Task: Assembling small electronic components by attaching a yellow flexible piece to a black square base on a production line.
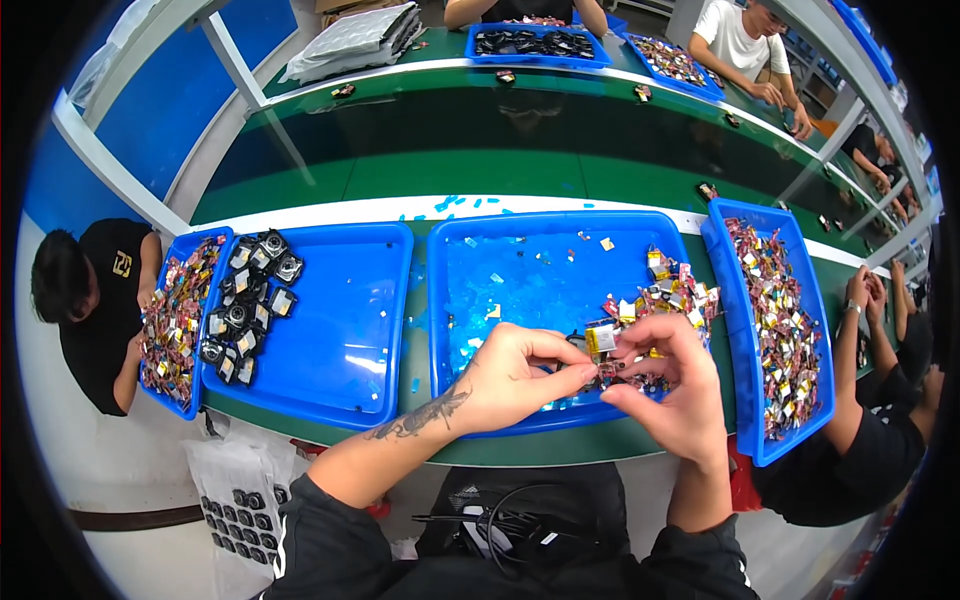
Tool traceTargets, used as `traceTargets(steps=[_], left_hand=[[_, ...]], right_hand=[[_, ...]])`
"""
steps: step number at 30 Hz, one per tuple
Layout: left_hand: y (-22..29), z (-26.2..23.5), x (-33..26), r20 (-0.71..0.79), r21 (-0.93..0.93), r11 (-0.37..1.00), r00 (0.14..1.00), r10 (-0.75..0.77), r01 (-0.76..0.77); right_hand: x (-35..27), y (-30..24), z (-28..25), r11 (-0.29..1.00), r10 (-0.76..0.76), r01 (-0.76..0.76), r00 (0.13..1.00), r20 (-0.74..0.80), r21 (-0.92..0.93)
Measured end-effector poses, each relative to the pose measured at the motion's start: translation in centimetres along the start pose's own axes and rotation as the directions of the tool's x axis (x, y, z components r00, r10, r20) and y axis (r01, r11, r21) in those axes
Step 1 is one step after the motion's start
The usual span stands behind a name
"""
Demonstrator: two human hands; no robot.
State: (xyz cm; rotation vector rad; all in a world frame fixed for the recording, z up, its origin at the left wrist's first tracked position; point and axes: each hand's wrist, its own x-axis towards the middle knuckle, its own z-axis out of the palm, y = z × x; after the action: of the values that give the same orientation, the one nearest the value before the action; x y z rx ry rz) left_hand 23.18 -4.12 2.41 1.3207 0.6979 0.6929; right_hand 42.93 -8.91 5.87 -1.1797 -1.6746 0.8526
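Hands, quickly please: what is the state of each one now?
Left hand: fingers pinched shut on the small component.
Right hand: fingertips pinched shut on the same small component, over the middle blue tray.

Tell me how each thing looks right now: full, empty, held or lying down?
Left hand: pinching the small silver-and-yellow part.
Right hand: pinching the same part, fingers curled.
Middle blue plastic tray: mostly bare, small parts heaped at its right.
Left blue plastic tray: black square parts stacked at its left end.
Right blue plastic tray: full of small colourful parts.
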Motion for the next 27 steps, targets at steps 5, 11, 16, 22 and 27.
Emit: traceTargets(steps=[5, 11, 16, 22, 27], left_hand=[[-0.7, 0.3, -0.1, -0.018, 0.015, 1.000, 1.000, 0.024, -0.023], [-1.3, 0.9, 0.0, -0.085, -0.254, 0.951, 0.983, 0.160, -0.177], [-0.8, 0.7, -0.4, -0.079, -0.247, 0.961, 0.991, 0.110, -0.126], [-0.9, 1.2, -0.2, -0.103, -0.194, 0.966, 0.982, 0.155, -0.173], [-0.6, 1.4, 0.0, -0.168, -0.262, 0.946, 0.975, 0.148, -0.189]], right_hand=[[-0.7, 0.9, 1.8, 0.972, 0.156, -0.129, 0.979, -0.130, 0.194], [-1.0, 1.7, 3.7, 0.907, 0.240, -0.118, 0.933, -0.267, 0.405], [-0.8, 1.6, 4.0, 0.935, 0.198, -0.088, 0.933, -0.299, 0.344], [-0.8, 1.9, 3.9, 0.977, 0.156, -0.100, 0.938, -0.309, 0.190], [0.2, 1.6, 5.1, 0.941, 0.265, -0.184, 0.922, -0.282, 0.283]])
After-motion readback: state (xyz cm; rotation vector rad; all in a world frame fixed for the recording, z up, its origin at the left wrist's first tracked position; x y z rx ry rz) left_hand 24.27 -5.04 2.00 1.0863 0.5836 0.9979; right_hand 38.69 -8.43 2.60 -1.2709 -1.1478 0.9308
